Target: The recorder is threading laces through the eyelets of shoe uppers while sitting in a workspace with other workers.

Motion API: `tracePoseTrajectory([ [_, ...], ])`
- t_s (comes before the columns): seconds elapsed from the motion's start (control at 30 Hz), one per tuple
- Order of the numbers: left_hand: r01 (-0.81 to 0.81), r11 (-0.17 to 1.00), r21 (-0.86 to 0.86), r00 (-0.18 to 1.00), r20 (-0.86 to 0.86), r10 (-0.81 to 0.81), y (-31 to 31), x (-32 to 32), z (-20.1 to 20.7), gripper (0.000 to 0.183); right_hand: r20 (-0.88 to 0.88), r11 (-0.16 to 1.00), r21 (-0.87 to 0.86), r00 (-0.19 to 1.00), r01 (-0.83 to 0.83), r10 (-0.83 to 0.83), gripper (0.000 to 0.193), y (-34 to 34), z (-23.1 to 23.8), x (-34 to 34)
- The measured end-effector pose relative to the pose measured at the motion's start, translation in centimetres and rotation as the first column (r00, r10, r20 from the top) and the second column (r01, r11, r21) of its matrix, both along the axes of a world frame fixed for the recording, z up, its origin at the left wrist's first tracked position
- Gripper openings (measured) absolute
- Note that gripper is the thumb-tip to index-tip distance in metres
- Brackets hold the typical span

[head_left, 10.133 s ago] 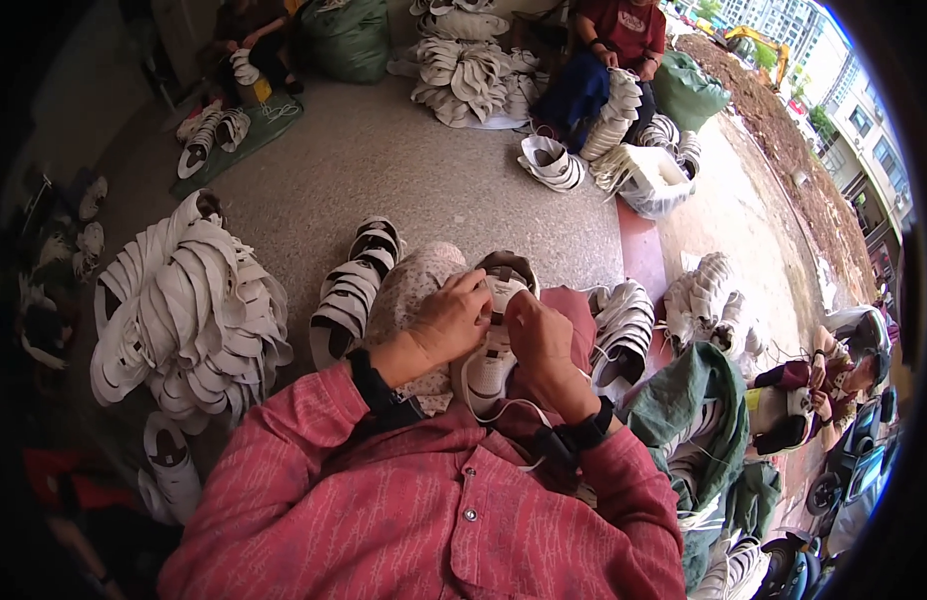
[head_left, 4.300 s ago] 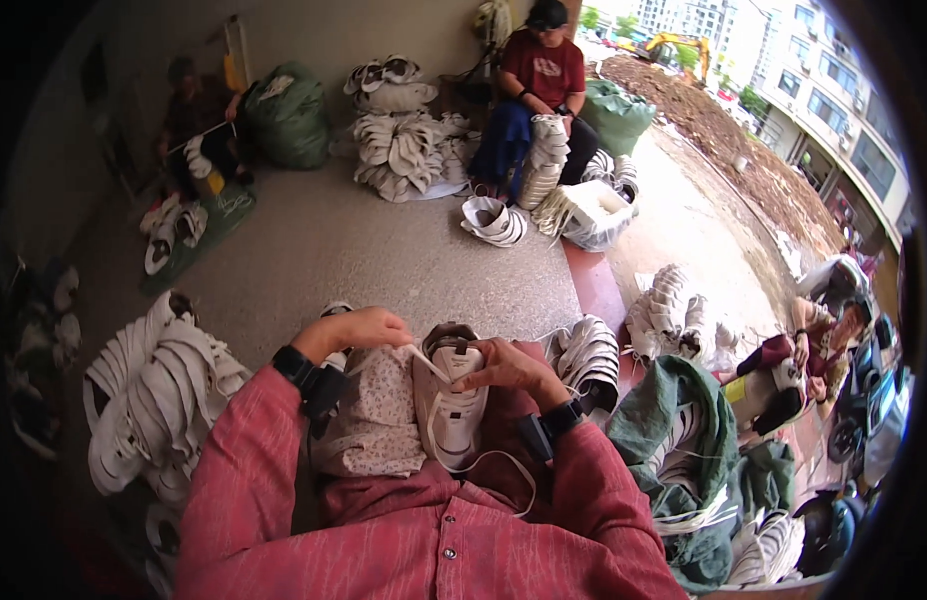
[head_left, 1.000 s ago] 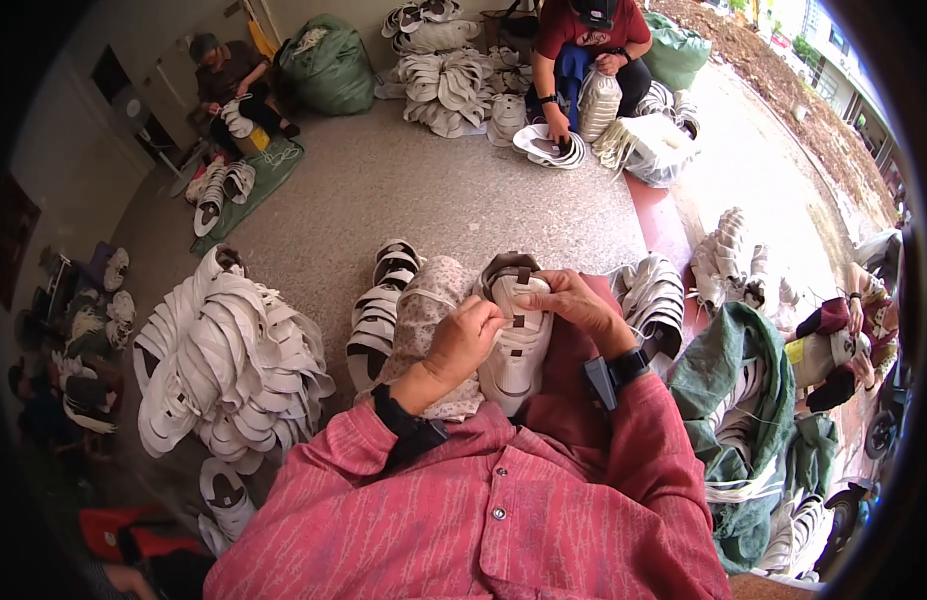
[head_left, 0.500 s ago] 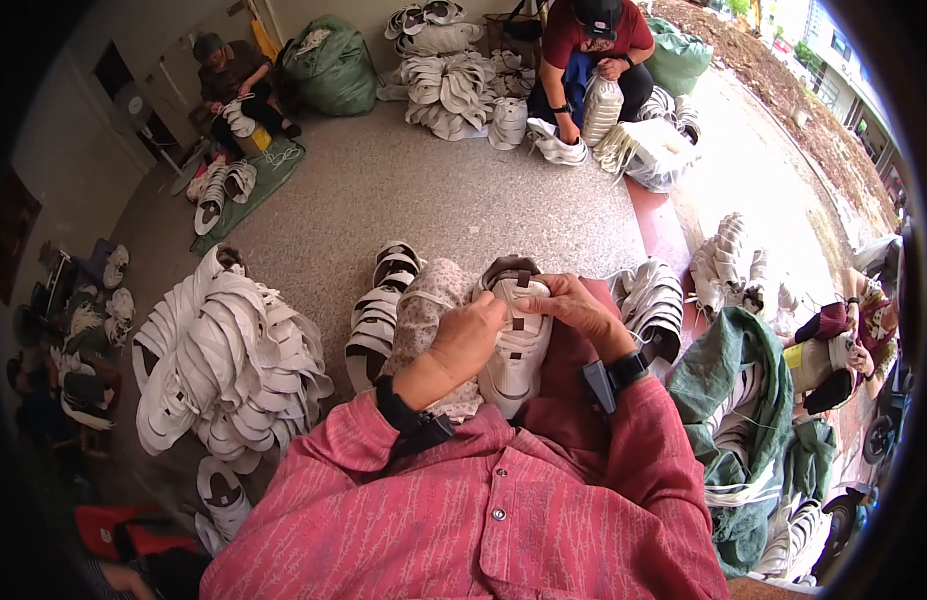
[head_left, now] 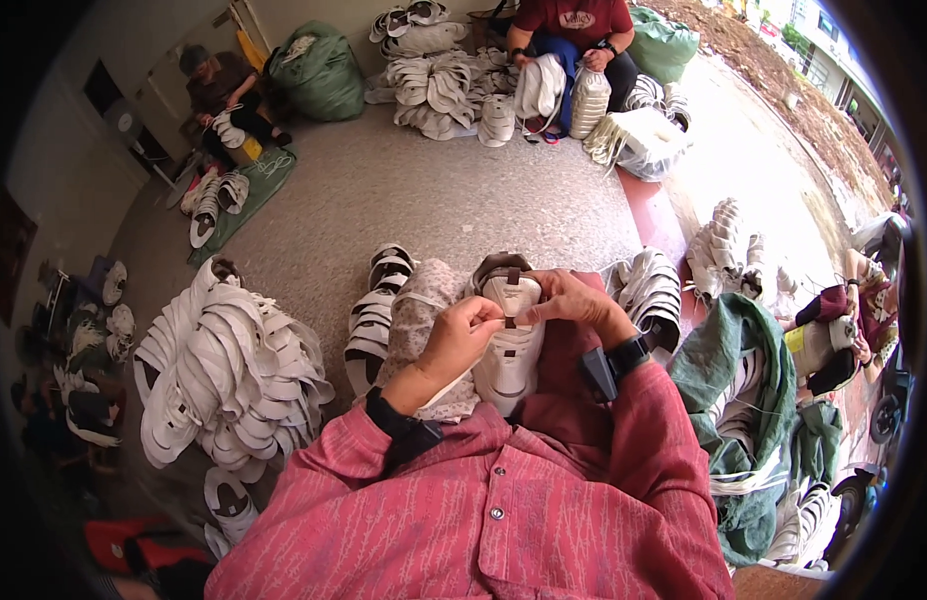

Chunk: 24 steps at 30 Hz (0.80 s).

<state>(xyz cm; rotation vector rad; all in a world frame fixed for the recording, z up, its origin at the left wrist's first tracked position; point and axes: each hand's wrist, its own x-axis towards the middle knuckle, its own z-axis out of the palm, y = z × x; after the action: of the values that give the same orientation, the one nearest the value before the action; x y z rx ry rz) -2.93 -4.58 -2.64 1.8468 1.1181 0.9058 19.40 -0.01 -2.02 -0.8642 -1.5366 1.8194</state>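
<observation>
A cream shoe upper [head_left: 508, 362] with a dark brown collar lining and brown tabs stands between my thighs, its collar facing away from me. My left hand [head_left: 459, 338] is closed in a pinch at the left side of the tongue, close to the middle brown tab. What its fingertips hold is too small to make out; a thin pale strand shows below that hand. From the right, my right hand [head_left: 576, 303] grips the upper, its thumb over the tongue [head_left: 516, 290] and the other fingers curled past the edge. The fingertips of both hands nearly meet at the tab.
Nested shoe uppers lie in a large heap [head_left: 234, 365] at left, with rows beside my left leg [head_left: 372, 325] and right leg [head_left: 652, 300]. A green sack [head_left: 729, 380] stands at right. Co-workers sit at back left [head_left: 219, 90], back centre [head_left: 574, 40] and far right [head_left: 864, 320].
My left hand has shifted slightly down the tongue, its fingertips now at the middle tab. My right thumb has come down too. The back-centre co-worker has straightened up and holds a white item.
</observation>
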Motion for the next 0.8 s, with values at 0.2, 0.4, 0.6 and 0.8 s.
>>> tracePoseTrajectory([
  [0.2, -0.013, 0.996, -0.093, 0.975, 0.221, 0.033, 0.3, 0.7, -0.8, 0.013, 0.208, 0.976, 0.150, 0.970, -0.160, 0.127, 0.044, 0.8, 0.3, 0.3],
  [0.4, 0.029, 0.965, -0.262, 0.967, 0.254, 0.039, 0.7, 0.6, 0.1, 0.012, 0.127, 0.988, 0.098, 0.987, -0.115, 0.103, 0.046, 0.6, 0.0, 0.2],
  [0.6, 0.047, 0.969, -0.242, 0.985, 0.173, -0.005, 0.2, 0.4, 0.1, 0.010, 0.104, 0.995, 0.058, 0.992, -0.082, 0.076, 0.050, 0.4, -0.1, 0.1],
  [0.8, 0.107, 0.982, -0.158, 0.994, 0.037, -0.103, 2.2, -0.8, 2.5, 0.012, 0.182, 0.990, 0.115, 0.981, -0.088, 0.066, 0.052, 0.4, -0.3, 0.6],
])
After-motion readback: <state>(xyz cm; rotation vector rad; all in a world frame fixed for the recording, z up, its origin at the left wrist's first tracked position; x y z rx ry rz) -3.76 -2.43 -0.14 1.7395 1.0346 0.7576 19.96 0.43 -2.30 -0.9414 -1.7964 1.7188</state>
